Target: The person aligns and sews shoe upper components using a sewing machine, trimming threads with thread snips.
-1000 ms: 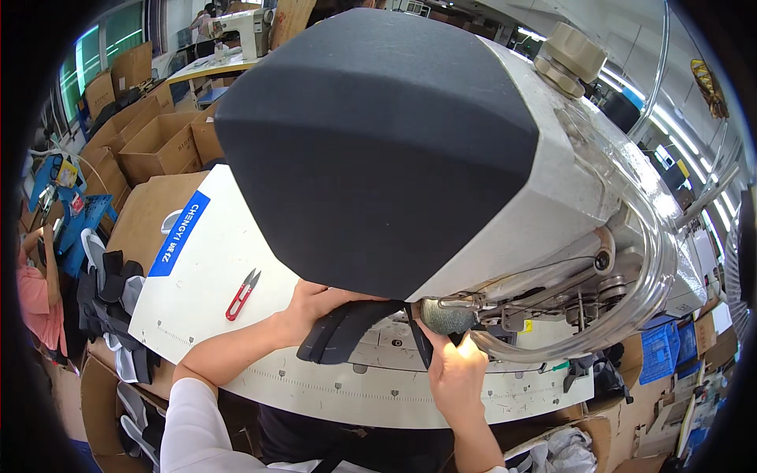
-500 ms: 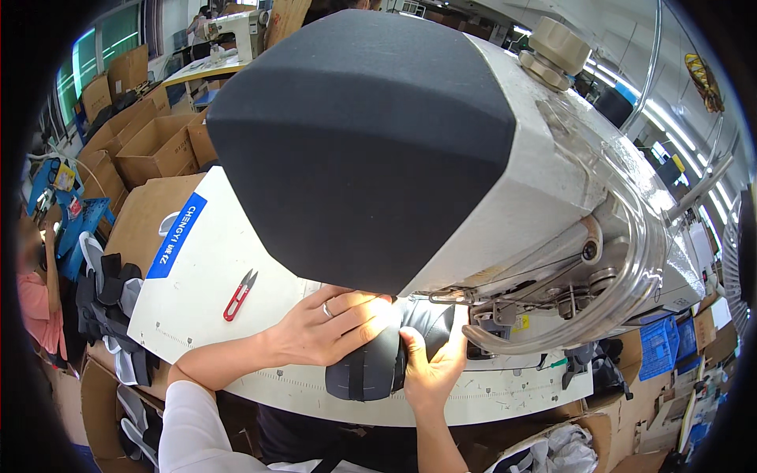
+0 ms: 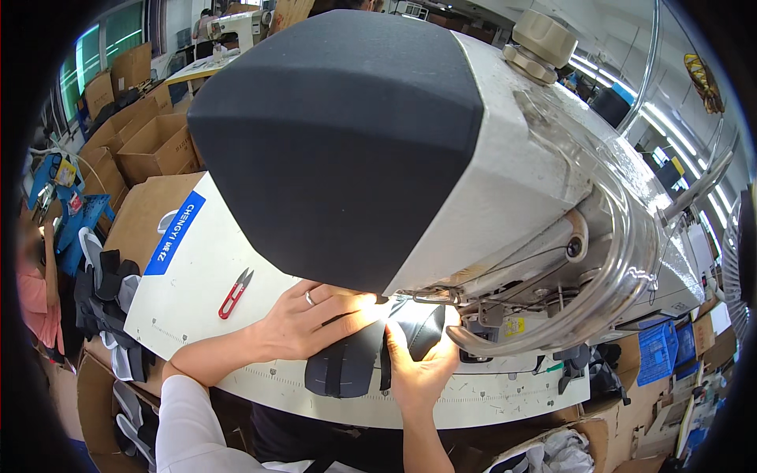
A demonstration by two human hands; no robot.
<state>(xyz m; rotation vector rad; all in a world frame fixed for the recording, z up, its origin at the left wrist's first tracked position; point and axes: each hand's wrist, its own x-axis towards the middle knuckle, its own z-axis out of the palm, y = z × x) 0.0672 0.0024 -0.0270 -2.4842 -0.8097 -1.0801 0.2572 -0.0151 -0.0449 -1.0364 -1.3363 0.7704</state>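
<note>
A black leather-like sewn piece (image 3: 341, 372) with a dark strip down its rounded flap lies on the white table under a sewing machine head (image 3: 339, 158). My left hand (image 3: 311, 323), with a ring on one finger, rests over its upper part, fingers slightly bent and reaching into the bright lamp light. The left thumb is hidden. On the other side, my right hand (image 3: 422, 370) grips the piece's folded right part, thumb on top and fingers behind it. The machine's dark cover hides the needle area. Red-handled thread snips (image 3: 235, 293) lie left of my left hand.
A clear curved tube (image 3: 544, 343) hangs close to the right of my right hand. Cardboard boxes (image 3: 162, 150) and black-and-white pieces (image 3: 102, 292) crowd the left side. A person (image 3: 39, 307) sits at far left. Blue crates (image 3: 658, 351) stand at right.
My view has shifted slightly, so the machine head sits further left. Both hands and the black piece appear a little to the left, and my right thumb has moved up along it.
</note>
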